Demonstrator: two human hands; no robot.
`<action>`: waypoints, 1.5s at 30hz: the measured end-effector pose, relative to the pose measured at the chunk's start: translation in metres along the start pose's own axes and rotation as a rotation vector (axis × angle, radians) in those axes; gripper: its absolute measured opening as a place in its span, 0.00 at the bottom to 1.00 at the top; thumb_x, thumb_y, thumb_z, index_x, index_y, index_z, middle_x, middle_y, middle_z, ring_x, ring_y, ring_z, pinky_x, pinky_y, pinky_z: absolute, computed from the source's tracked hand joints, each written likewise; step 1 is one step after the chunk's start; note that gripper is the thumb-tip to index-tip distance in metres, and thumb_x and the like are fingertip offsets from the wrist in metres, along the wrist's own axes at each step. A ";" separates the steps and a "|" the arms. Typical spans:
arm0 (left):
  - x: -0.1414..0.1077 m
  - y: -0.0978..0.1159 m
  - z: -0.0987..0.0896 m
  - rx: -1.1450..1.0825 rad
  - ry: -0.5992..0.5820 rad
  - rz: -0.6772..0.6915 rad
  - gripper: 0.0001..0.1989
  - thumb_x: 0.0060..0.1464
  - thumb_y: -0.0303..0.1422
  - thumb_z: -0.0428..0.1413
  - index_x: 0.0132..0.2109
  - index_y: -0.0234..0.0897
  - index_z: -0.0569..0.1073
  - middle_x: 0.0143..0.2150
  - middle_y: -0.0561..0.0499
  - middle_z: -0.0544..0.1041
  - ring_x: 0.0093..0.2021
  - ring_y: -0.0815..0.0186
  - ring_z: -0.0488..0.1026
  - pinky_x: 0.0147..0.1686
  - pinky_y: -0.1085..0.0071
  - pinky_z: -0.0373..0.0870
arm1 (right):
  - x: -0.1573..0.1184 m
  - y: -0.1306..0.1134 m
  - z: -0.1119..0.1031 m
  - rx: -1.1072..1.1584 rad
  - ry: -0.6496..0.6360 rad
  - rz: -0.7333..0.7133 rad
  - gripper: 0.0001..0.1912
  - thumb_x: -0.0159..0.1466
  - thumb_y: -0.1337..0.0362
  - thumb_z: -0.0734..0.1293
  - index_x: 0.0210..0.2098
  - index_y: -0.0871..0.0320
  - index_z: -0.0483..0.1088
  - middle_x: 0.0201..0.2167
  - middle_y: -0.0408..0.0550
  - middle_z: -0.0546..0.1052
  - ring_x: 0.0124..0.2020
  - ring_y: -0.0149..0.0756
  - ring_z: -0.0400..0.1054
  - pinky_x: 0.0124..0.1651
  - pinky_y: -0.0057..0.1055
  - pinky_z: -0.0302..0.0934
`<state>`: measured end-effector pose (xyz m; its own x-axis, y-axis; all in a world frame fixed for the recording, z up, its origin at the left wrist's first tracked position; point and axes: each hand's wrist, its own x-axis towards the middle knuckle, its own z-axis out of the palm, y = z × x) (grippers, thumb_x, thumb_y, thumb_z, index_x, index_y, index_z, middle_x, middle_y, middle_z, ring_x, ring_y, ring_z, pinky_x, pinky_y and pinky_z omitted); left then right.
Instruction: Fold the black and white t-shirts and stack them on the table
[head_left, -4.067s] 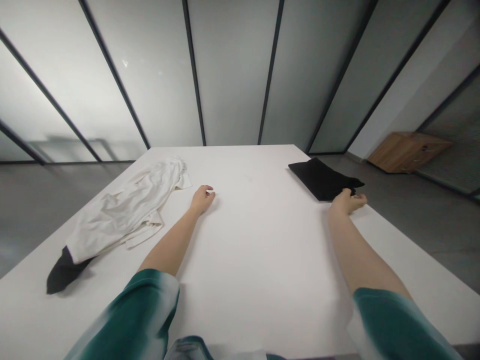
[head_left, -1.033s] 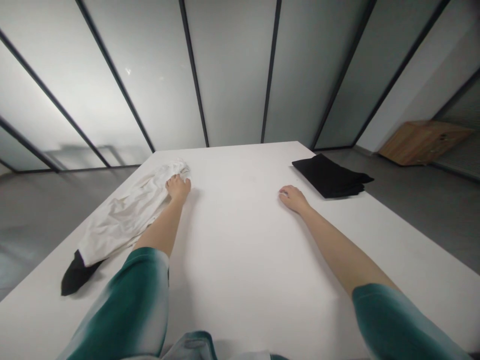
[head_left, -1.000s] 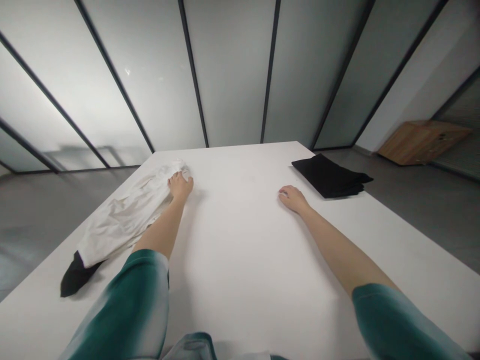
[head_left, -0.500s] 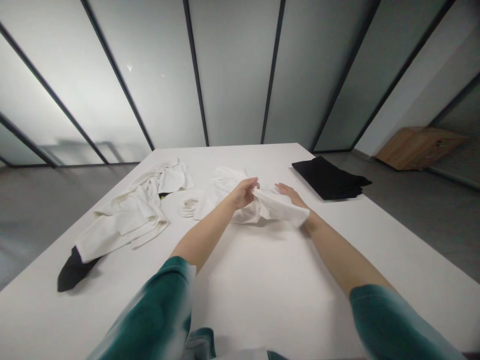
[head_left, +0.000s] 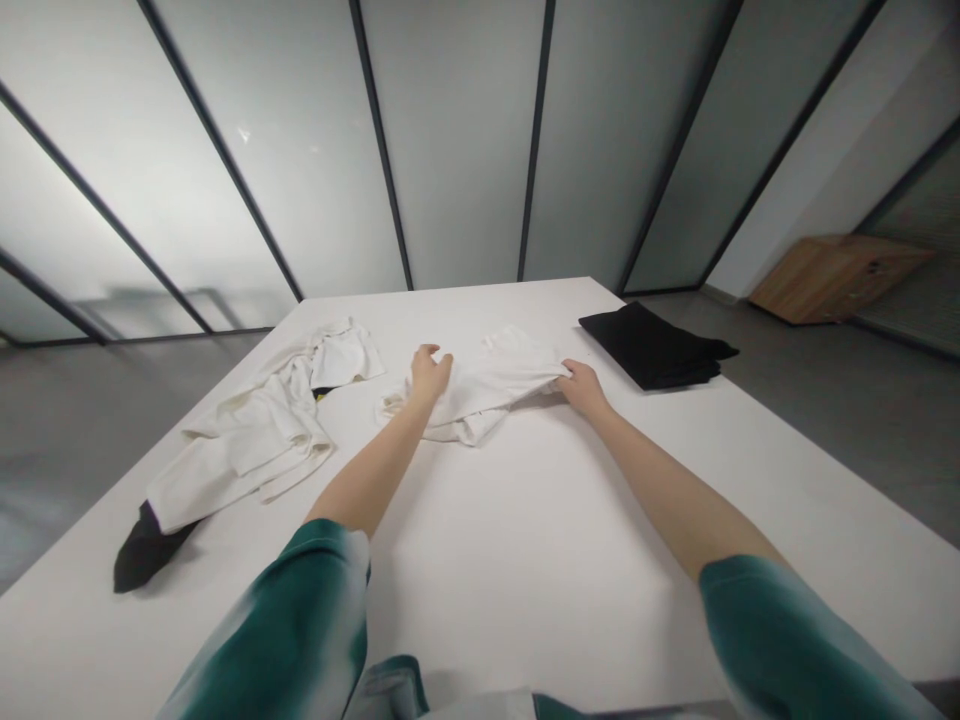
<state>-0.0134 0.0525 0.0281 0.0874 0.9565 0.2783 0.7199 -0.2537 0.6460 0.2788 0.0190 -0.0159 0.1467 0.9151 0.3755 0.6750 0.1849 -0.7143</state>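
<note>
On the white bench (head_left: 517, 560), both bare forearms reached forward from green-and-white sleeves (head_left: 300, 610), converging toward the middle of the top. The left hand (head_left: 430, 378) was palm-down with its fingers curled over the top of a crumpled white garment (head_left: 480, 395); whether it pinched the fabric or only pressed on it could not be told. The right hand (head_left: 581, 388) lay at the garment's right end, its fingers closed on the edge, with the fabric drawn out toward them.

The garment lay mostly between the hands and a little beyond them, flat on the bench. Its long axis ran roughly across the view, rising slightly toward the right hand, and its folds bunched below and left of the left hand.

Further left lay a second white garment (head_left: 247, 440), crumpled and well apart from the hands, with a black cloth (head_left: 142, 550) poking out at its near end. A folded black cloth (head_left: 652, 345) sat near the far edge, just beyond the right hand. A frosted glass partition (head_left: 465, 130) stood behind the bench.
</note>
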 end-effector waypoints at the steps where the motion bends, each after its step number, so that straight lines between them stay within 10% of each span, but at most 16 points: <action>1: -0.007 0.011 0.004 0.012 0.000 0.063 0.17 0.63 0.33 0.48 0.57 0.34 0.66 0.57 0.39 0.72 0.61 0.54 0.65 0.61 0.55 0.59 | -0.001 -0.004 0.001 0.013 0.009 -0.004 0.14 0.51 0.61 0.60 0.30 0.61 0.75 0.25 0.46 0.75 0.31 0.40 0.67 0.35 0.31 0.61; 4: -0.029 0.049 0.021 0.090 -0.138 0.458 0.29 0.52 0.40 0.61 0.59 0.38 0.66 0.64 0.40 0.67 0.65 0.51 0.61 0.66 0.54 0.52 | -0.003 -0.019 0.006 0.094 -0.072 -0.023 0.13 0.50 0.60 0.60 0.28 0.59 0.73 0.25 0.46 0.75 0.32 0.40 0.66 0.35 0.31 0.60; 7: -0.042 0.072 0.042 0.206 -0.229 0.567 0.29 0.51 0.38 0.62 0.60 0.38 0.67 0.64 0.39 0.68 0.65 0.49 0.62 0.67 0.50 0.48 | -0.006 -0.029 0.012 0.184 -0.221 -0.046 0.12 0.50 0.58 0.62 0.26 0.58 0.72 0.24 0.44 0.74 0.30 0.38 0.65 0.34 0.30 0.60; 11: -0.031 0.067 0.055 0.132 -0.307 0.343 0.09 0.61 0.33 0.50 0.45 0.36 0.73 0.43 0.45 0.79 0.47 0.58 0.74 0.57 0.58 0.62 | -0.007 -0.027 0.013 0.257 -0.241 -0.058 0.16 0.54 0.50 0.63 0.24 0.57 0.69 0.21 0.41 0.70 0.27 0.35 0.63 0.32 0.30 0.58; 16: -0.003 0.030 0.047 -0.367 -0.172 0.048 0.16 0.62 0.42 0.50 0.31 0.37 0.70 0.29 0.51 0.75 0.39 0.60 0.73 0.45 0.65 0.69 | -0.007 -0.012 0.007 0.214 -0.226 -0.100 0.18 0.59 0.49 0.62 0.31 0.58 0.73 0.29 0.46 0.77 0.33 0.39 0.69 0.39 0.33 0.62; 21: -0.001 -0.001 0.038 -1.149 -0.106 -0.247 0.09 0.52 0.37 0.61 0.35 0.38 0.71 0.31 0.53 0.76 0.38 0.62 0.75 0.46 0.67 0.71 | -0.012 -0.009 0.011 -0.135 -0.277 -0.244 0.17 0.57 0.61 0.67 0.45 0.58 0.76 0.48 0.53 0.79 0.48 0.45 0.71 0.52 0.37 0.61; 28: -0.006 -0.024 0.023 -1.470 -0.025 -0.402 0.05 0.49 0.27 0.58 0.36 0.38 0.72 0.33 0.52 0.79 0.40 0.63 0.78 0.50 0.67 0.72 | -0.009 -0.008 0.009 -0.140 -0.128 -0.099 0.12 0.62 0.64 0.60 0.39 0.58 0.74 0.34 0.51 0.79 0.37 0.41 0.70 0.42 0.33 0.61; 38: 0.003 -0.010 0.008 -1.147 0.002 -0.243 0.09 0.54 0.39 0.58 0.35 0.38 0.72 0.28 0.53 0.77 0.37 0.62 0.77 0.40 0.68 0.73 | 0.007 -0.025 -0.032 0.073 0.339 -0.013 0.20 0.61 0.50 0.60 0.19 0.52 0.52 0.16 0.36 0.51 0.23 0.31 0.50 0.28 0.30 0.45; 45: 0.023 0.025 -0.064 -0.488 -0.078 0.159 0.22 0.51 0.52 0.58 0.37 0.35 0.75 0.33 0.49 0.78 0.41 0.58 0.75 0.42 0.68 0.70 | 0.029 -0.064 -0.107 -0.104 0.084 -0.148 0.18 0.55 0.48 0.66 0.21 0.56 0.64 0.18 0.40 0.62 0.26 0.33 0.58 0.29 0.29 0.50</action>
<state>-0.0373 0.0590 0.0964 0.2339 0.9039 0.3581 0.2906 -0.4165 0.8615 0.3174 -0.0047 0.1035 0.0970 0.8469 0.5229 0.7641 0.2733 -0.5843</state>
